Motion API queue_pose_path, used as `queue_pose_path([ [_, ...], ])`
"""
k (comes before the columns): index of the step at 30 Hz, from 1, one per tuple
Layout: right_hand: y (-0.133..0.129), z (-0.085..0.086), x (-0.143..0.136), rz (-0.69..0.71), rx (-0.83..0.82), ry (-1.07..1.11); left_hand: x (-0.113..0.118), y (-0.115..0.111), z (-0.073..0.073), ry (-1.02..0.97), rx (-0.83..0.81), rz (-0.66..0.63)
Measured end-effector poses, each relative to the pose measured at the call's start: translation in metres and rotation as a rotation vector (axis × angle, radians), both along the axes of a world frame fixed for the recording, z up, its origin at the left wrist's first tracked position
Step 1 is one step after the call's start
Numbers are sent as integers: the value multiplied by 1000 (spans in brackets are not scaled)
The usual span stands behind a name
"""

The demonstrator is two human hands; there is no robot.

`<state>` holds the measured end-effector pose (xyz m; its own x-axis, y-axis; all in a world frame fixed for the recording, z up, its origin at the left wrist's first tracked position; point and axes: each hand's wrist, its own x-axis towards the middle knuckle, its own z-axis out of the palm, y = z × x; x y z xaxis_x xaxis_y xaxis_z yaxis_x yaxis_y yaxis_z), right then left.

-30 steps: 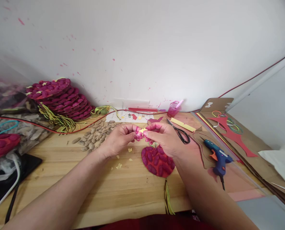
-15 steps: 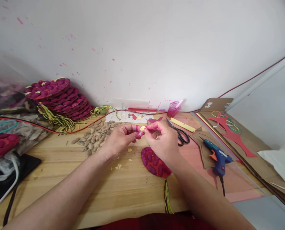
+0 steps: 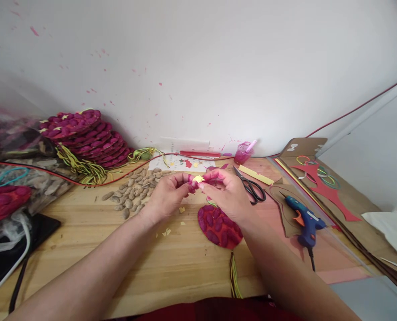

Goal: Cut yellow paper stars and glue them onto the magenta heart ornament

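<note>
Between the fingertips of both hands is a small yellow paper piece (image 3: 198, 179). My left hand (image 3: 170, 192) pinches its left side, with pink-stained fingers. My right hand (image 3: 225, 192) pinches it from the right, fingertips close to the left ones. Just below my right hand lies a red disc (image 3: 218, 226) covered with magenta peanut shells, its right edge near my wrist. A yellow-green tassel (image 3: 233, 276) hangs from its lower edge. Small yellow scraps (image 3: 166, 232) are scattered on the wooden table (image 3: 145, 276) left of the disc.
Plain peanuts (image 3: 131, 191) spread behind my left hand. Black scissors (image 3: 251, 187), a yellow strip (image 3: 256, 174) and a blue glue gun (image 3: 305, 219) lie at right. A stack of magenta discs (image 3: 94, 140) stands at back left. A pink cup (image 3: 243, 153) sits by the wall.
My right fingers have opened out slightly around the yellow piece, showing more of it. The whole view has shifted a little, with the disc now more visible.
</note>
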<state>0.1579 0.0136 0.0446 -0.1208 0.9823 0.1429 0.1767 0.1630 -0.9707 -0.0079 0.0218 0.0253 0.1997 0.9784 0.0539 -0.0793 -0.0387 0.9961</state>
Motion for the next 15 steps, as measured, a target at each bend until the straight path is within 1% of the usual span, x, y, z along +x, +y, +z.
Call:
queue_pose_path([
  [4,2,-1,3,11,-75,56,0,0,0,50,31,-14],
  [8,3,-3,5,43,-154,134,-1,0,-1,69,28,-34],
  [15,5,-2,3,41,-249,257,-5,2,1,100,56,-88],
])
